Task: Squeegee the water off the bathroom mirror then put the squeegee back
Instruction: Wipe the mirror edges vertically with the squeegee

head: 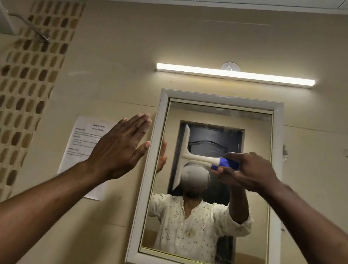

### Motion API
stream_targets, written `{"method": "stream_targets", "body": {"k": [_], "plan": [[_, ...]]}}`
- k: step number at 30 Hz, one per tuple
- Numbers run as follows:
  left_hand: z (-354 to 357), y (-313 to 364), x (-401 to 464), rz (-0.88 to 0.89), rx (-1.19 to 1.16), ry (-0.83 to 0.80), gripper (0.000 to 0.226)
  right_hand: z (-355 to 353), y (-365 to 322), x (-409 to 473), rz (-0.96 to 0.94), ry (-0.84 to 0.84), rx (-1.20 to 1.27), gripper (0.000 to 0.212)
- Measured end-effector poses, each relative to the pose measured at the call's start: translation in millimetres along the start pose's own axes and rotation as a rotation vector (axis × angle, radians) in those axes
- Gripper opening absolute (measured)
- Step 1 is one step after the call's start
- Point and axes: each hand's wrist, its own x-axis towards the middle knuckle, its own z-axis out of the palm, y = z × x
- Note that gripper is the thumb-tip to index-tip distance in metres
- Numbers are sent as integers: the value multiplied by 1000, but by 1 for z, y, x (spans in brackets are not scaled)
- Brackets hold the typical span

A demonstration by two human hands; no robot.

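Squeegee [190, 156] is gripped by its blue handle in the right hand [249, 172], blade upright against the mirror's [245, 222] upper left; the left hand [121, 148] is held flat, fingers straight, beside the frame's left edge.

Lighting warm and dim overall. Only visible source is the strip light [235, 75] on the wall just above the mirror [210, 183]; it clips to white, with a soft glow spilling onto the wall around it. Hazy streaks on the glass near the top of the mirror. Soft shadow on the wall left of the mirror frame. Wide-angle distortion: ceiling lines and mirror frame bow and lean away from the light. Whole frame slightly soft; paper sheet [85, 145] left of the mirror is unreadable.
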Motion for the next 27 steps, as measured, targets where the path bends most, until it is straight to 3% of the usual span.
{"method": "stream_targets", "body": {"k": [17, 27], "plan": [[39, 80, 24, 68, -130, 13, 63, -94, 121, -108, 330, -56, -151, 29], [20, 88, 15, 51, -178, 2, 64, -116, 128, -106, 276, -161, -265, 26]]}}
